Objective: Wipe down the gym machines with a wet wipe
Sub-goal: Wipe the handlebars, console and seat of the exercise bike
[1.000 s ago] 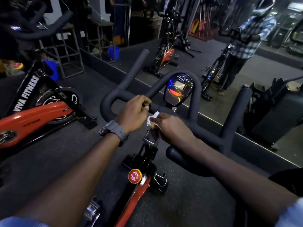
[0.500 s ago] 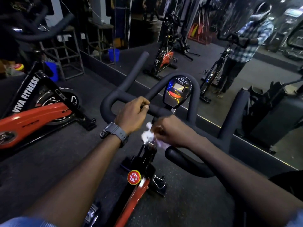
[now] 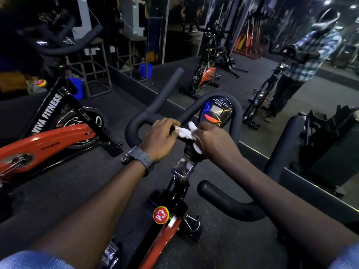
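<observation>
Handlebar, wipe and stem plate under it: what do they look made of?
Handlebar: matte dark foam or rubber sleeve, judging by its dull, glare-free surface. Wipe: thin white fabric-like sheet, crumpled into soft folds. Stem plate: polished, probably chromed metal, since it mirrors its surroundings.

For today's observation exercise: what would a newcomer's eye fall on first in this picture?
Centre frame, the right hand presses a white wet wipe onto the black handlebar, which the left hand grips. Just behind glows the bike's console; a red stop knob sits low on the frame.
</observation>
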### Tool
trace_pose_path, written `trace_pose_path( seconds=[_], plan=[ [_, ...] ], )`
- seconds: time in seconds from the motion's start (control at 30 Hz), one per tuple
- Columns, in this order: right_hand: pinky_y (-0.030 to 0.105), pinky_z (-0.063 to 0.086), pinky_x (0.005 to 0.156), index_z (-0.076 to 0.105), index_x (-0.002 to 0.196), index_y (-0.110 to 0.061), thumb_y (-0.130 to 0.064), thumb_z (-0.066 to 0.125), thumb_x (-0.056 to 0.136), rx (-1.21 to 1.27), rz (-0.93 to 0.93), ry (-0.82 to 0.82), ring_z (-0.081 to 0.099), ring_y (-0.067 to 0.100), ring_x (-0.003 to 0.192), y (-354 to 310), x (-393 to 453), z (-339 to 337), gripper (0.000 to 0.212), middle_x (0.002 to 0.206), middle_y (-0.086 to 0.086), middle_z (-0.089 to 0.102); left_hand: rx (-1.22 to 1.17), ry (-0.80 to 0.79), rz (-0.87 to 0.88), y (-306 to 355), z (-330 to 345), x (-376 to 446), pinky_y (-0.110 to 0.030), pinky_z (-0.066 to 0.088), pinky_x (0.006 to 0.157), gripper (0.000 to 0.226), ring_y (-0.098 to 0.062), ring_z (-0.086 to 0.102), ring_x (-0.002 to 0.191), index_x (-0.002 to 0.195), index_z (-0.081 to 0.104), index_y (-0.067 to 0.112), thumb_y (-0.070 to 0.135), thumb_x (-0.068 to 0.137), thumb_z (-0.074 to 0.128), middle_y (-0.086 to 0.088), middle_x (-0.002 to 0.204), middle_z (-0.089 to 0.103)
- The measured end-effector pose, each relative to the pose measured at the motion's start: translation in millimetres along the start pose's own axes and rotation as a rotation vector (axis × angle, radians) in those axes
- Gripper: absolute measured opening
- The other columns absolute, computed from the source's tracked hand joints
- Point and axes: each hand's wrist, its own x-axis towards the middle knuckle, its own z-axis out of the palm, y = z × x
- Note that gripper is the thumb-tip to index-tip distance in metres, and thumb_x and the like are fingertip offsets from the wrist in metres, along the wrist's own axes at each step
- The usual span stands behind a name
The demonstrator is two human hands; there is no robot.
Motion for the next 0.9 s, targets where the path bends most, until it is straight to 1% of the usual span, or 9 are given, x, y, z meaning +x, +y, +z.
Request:
trace_pose_path(
  seconds=[0.1, 0.17, 0.27, 0.37, 0.47, 0.57, 0.67, 0.8, 0.9],
  plan=[
    [0.041, 0.054, 0.056, 0.067, 0.097, -0.014, -0.020, 0.061, 0.087, 0.014, -0.011, 0.051, 0.062, 0.033, 0.084, 10, -21, -6, 0.013, 0.089, 0.006, 0.056, 0.019, -0.004, -0.028, 8, -4, 13, -0.040, 0.045, 0.096, 0.024, -0.027, 0.058, 0.112, 0.116, 0.064, 0.016, 0.024, 0.096, 0.054, -0.004, 0.116, 0.067],
    [0.038, 0.051, 0.057, 0.066, 0.093, -0.011, -0.020, 0.060, 0.089, -0.055, -0.041, 0.047, 0.059, 0.031, 0.094, 7, -6, -7, 0.012, 0.094, 0.007, 0.057, -0.028, 0.009, -0.115, 20, -6, 24, -0.041, 0.047, 0.092, 0.036, -0.027, 0.062, 0.108, 0.111, 0.067, 0.017, 0.036, 0.095, 0.042, -0.003, 0.112, 0.071],
    [0.041, 0.052, 0.066, 0.064, 0.112, -0.009, -0.016, 0.054, 0.094, -0.080, -0.150, 0.024, 0.055, 0.030, 0.108, -23, 36, 7, 0.023, 0.111, 0.009, 0.056, -0.263, 0.166, -0.224, 23, -6, 26, -0.045, 0.048, 0.094, 0.049, -0.024, 0.065, 0.102, 0.105, 0.066, 0.017, 0.048, 0.092, 0.030, -0.003, 0.107, 0.071],
    [0.041, 0.049, 0.066, 0.059, 0.125, -0.007, -0.016, 0.049, 0.098, -0.082, -0.159, -0.033, 0.050, 0.030, 0.116, -39, 58, 14, 0.030, 0.124, 0.010, 0.051, -0.384, 0.255, -0.284, 13, -6, 23, -0.049, 0.048, 0.096, 0.051, -0.021, 0.063, 0.102, 0.100, 0.062, 0.030, 0.068, 0.086, 0.030, 0.000, 0.107, 0.067],
    [0.036, 0.042, 0.059, 0.065, 0.114, -0.013, -0.018, 0.055, 0.094, -0.119, -0.200, -0.031, 0.054, 0.027, 0.106, -21, 33, 7, 0.023, 0.114, 0.006, 0.054, -0.444, 0.270, -0.323, 1, -7, 24, -0.053, 0.048, 0.095, 0.052, -0.023, 0.065, 0.101, 0.088, 0.063, 0.042, 0.081, 0.080, 0.030, 0.002, 0.102, 0.070],
    [0.037, 0.049, 0.052, 0.068, 0.095, -0.015, -0.021, 0.065, 0.085, -0.060, -0.191, 0.001, 0.058, 0.026, 0.087, 2, -3, -7, 0.013, 0.094, 0.003, 0.057, -0.467, 0.249, -0.322, -4, -6, 26, -0.051, 0.047, 0.099, 0.055, -0.020, 0.066, 0.104, 0.086, 0.064, 0.054, 0.093, 0.074, 0.026, 0.009, 0.102, 0.072],
    [0.035, 0.045, 0.049, 0.066, 0.089, -0.012, -0.017, 0.071, 0.082, -0.090, -0.154, -0.030, 0.058, 0.028, 0.085, -10, 17, -7, 0.010, 0.089, 0.006, 0.057, -0.468, 0.213, -0.308, 2, -10, 26, -0.049, 0.047, 0.099, 0.056, -0.017, 0.066, 0.105, 0.085, 0.065, 0.049, 0.089, 0.078, 0.027, 0.011, 0.101, 0.072],
    [0.042, 0.044, 0.064, 0.053, 0.128, -0.004, -0.019, 0.049, 0.100, -0.050, -0.056, -0.055, 0.052, 0.033, 0.112, -39, 67, -1, 0.033, 0.121, 0.014, 0.052, -0.466, 0.135, -0.274, 8, -10, 26, -0.050, 0.050, 0.096, 0.057, -0.018, 0.064, 0.105, 0.092, 0.067, 0.032, 0.074, 0.086, 0.029, 0.007, 0.101, 0.070],
    [0.043, 0.046, 0.065, 0.056, 0.119, -0.005, -0.017, 0.057, 0.093, -0.077, -0.073, -0.129, 0.058, 0.036, 0.102, -25, 42, -13, 0.029, 0.112, 0.015, 0.054, -0.442, 0.145, -0.250, 8, -11, 26, -0.044, 0.048, 0.095, 0.062, -0.018, 0.065, 0.101, 0.100, 0.068, 0.022, 0.067, 0.090, 0.027, 0.003, 0.102, 0.072]
  ],
)
